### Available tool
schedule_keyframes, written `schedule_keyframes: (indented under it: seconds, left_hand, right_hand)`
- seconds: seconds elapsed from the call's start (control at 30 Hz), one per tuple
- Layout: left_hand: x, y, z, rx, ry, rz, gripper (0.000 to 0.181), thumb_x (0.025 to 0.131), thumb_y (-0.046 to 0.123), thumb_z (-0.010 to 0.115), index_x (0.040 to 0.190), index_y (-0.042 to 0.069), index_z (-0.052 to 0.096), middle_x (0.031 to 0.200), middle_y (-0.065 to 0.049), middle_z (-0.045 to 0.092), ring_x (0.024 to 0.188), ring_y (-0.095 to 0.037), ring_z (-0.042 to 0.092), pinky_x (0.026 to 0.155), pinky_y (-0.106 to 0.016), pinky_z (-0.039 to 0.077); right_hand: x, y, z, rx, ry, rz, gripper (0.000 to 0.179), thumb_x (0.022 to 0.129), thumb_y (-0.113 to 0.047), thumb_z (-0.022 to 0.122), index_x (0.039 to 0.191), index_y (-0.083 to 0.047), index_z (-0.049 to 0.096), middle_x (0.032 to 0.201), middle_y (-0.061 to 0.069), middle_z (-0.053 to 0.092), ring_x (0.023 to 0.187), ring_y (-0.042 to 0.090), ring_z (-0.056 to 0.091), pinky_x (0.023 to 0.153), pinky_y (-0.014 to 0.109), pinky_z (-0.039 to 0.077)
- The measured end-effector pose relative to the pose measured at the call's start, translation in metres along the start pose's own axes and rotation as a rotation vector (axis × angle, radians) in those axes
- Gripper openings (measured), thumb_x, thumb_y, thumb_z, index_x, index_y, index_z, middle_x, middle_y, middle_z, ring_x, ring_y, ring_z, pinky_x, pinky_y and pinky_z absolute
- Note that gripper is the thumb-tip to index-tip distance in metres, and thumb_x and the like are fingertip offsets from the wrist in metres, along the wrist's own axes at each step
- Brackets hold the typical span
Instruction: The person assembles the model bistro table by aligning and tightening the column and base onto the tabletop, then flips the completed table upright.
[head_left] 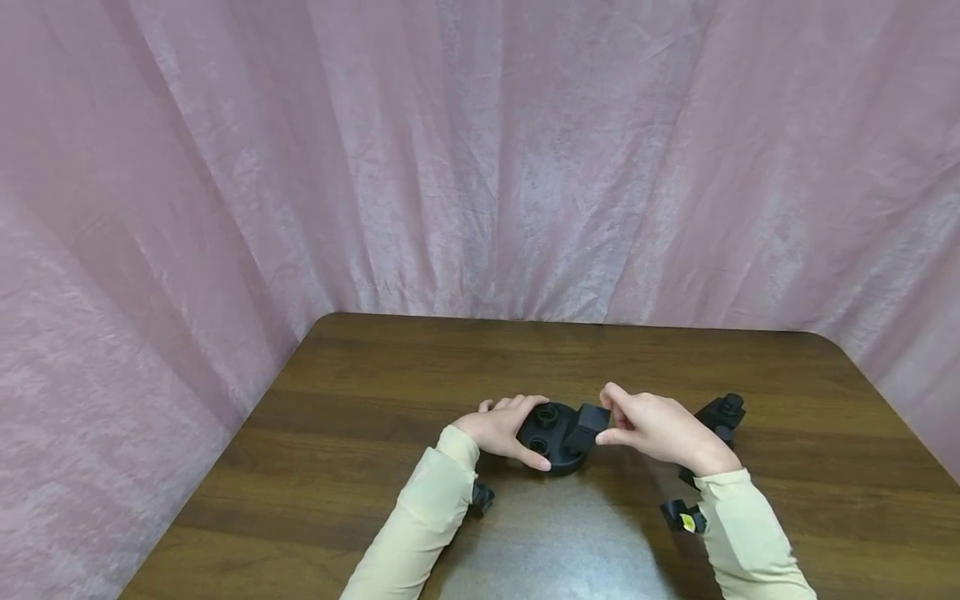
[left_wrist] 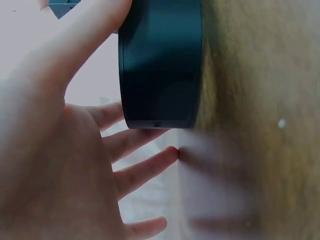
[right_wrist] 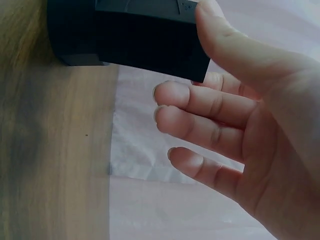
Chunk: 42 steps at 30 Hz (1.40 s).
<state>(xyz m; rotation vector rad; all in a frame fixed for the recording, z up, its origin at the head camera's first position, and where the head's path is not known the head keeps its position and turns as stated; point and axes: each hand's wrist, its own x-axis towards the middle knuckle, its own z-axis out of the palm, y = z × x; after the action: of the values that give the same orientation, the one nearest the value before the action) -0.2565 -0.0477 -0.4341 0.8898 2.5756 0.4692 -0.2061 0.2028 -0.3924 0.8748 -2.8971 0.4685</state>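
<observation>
A round black base (head_left: 555, 461) with ring-shaped sockets on top lies on the table, and my left hand (head_left: 504, 431) grips its left side, thumb at the near rim and fingers at the far rim. In the left wrist view the smooth side wall of the base (left_wrist: 160, 75) shows, with the lower fingers spread loosely below it. A black rectangular block (head_left: 592, 418) stands tilted on the right part of the base. My right hand (head_left: 660, 425) pinches the block's outer end between thumb and index finger. In the right wrist view the other fingers curl loosely beneath the block (right_wrist: 150, 42).
Behind the right wrist lies a black part with round knobs (head_left: 723, 411). A small black piece with a yellow label (head_left: 684, 517) is beside the right sleeve. Another small black piece (head_left: 482, 497) lies by the left sleeve. A pink curtain (head_left: 480, 167) hangs behind the wooden table (head_left: 337, 400).
</observation>
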Motion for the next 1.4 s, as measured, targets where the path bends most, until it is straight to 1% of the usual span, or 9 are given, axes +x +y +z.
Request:
schedule_keyframes:
  seconds: [0.27,0.4,0.5,0.63,0.77,0.97,1.2,1.27,1.4]
  left_hand:
    - [-0.001,0.001,-0.001,-0.02,-0.018,-0.003,0.095,0.067,0.06,0.065,0.141,0.027,0.015,0.138,0.003,0.033,0.126,-0.021,0.032,0.096,-0.051,0.021]
    - [-0.002,0.001,-0.001,-0.026,-0.024,-0.001,0.095,0.068,0.06,0.065,0.142,0.027,0.015,0.14,0.003,0.031,0.129,-0.021,0.029,0.098,-0.053,0.019]
    - [-0.001,0.001,-0.001,-0.024,-0.026,0.0,0.095,0.068,0.06,0.065,0.142,0.027,0.015,0.141,0.003,0.03,0.129,-0.022,0.029,0.098,-0.053,0.019]
    - [-0.001,0.001,-0.001,-0.022,-0.025,-0.001,0.095,0.068,0.06,0.065,0.142,0.027,0.015,0.14,0.003,0.031,0.129,-0.021,0.029,0.098,-0.052,0.02]
    - [0.0,0.0,-0.001,-0.026,-0.021,-0.001,0.095,0.068,0.061,0.065,0.141,0.028,0.015,0.141,0.003,0.03,0.129,-0.021,0.029,0.097,-0.052,0.02]
    - [-0.001,-0.001,0.0,-0.036,-0.028,-0.013,0.095,0.067,0.061,0.064,0.141,0.029,0.015,0.141,0.003,0.03,0.13,-0.021,0.028,0.099,-0.052,0.019]
    - [0.0,-0.002,0.0,-0.038,-0.026,-0.014,0.096,0.066,0.063,0.064,0.142,0.03,0.014,0.142,0.004,0.029,0.13,-0.02,0.028,0.099,-0.052,0.019]
    - [0.001,-0.002,0.0,-0.034,-0.024,-0.006,0.096,0.066,0.063,0.064,0.142,0.029,0.015,0.141,0.004,0.03,0.129,-0.02,0.029,0.099,-0.052,0.019]
    - [0.002,0.0,-0.001,-0.003,-0.004,0.005,0.096,0.066,0.063,0.065,0.141,0.026,0.018,0.139,0.004,0.034,0.126,-0.019,0.033,0.099,-0.051,0.019]
  right_hand:
    - [-0.009,0.012,-0.015,0.077,-0.06,0.011,0.038,0.076,-0.046,0.063,0.1,-0.019,0.051,0.07,-0.017,0.049,0.061,-0.005,0.044,0.057,0.018,0.038]
    - [-0.027,0.029,-0.035,0.086,-0.069,0.046,0.035,0.078,-0.042,0.063,0.102,-0.018,0.054,0.079,-0.013,0.055,0.072,0.0,0.052,0.063,0.021,0.043]
    - [-0.045,0.042,-0.049,0.087,-0.079,0.103,0.037,0.077,-0.042,0.064,0.104,-0.018,0.055,0.087,-0.01,0.058,0.08,0.006,0.056,0.067,0.024,0.045]
    - [-0.063,0.056,-0.058,0.132,-0.187,0.187,0.045,0.075,-0.043,0.066,0.109,-0.015,0.054,0.097,-0.002,0.058,0.09,0.017,0.056,0.072,0.031,0.045]
    - [-0.071,0.067,-0.058,0.176,-0.265,0.252,0.052,0.071,-0.037,0.071,0.11,-0.009,0.053,0.102,0.008,0.057,0.093,0.026,0.056,0.073,0.039,0.045]
    - [-0.07,0.073,-0.049,0.206,-0.264,0.265,0.052,0.066,-0.029,0.076,0.107,-0.005,0.055,0.097,0.008,0.054,0.087,0.021,0.055,0.071,0.035,0.042]
    - [-0.058,0.079,-0.037,0.29,-0.4,0.321,0.052,0.067,-0.021,0.076,0.111,-0.004,0.052,0.108,0.021,0.053,0.093,0.03,0.053,0.072,0.039,0.044]
    - [-0.057,0.081,-0.033,0.307,-0.4,0.321,0.053,0.067,-0.019,0.076,0.111,-0.005,0.051,0.107,0.019,0.053,0.092,0.029,0.053,0.072,0.039,0.044]
    - [-0.058,0.081,-0.031,0.273,-0.331,0.263,0.055,0.065,-0.018,0.076,0.109,-0.008,0.044,0.099,0.012,0.054,0.086,0.022,0.052,0.07,0.034,0.041]
